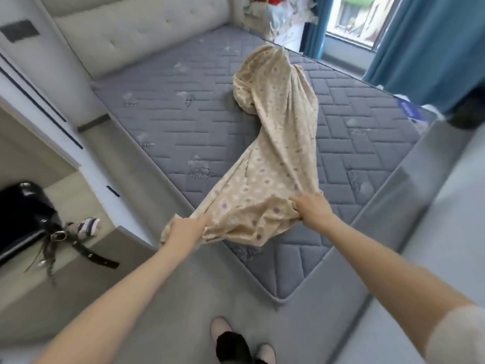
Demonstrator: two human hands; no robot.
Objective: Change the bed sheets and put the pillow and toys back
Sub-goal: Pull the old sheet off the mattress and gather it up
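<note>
A beige bed sheet (273, 143) with small purple flowers stretches in a bunched, twisted strip over the bare grey quilted mattress (168, 132), its far end lifted in the air. My left hand (185, 228) grips the sheet's near edge at the bed's foot. My right hand (312, 208) grips the same edge further right. No pillow or toys are clearly visible.
A padded cream headboard (136, 30) stands at the far end. A low shelf on the left holds a black bag (23, 219) and a striped knitted item (86, 227). Blue curtains (433, 48) and a window are at the right. My slippered feet (241, 342) stand on grey floor.
</note>
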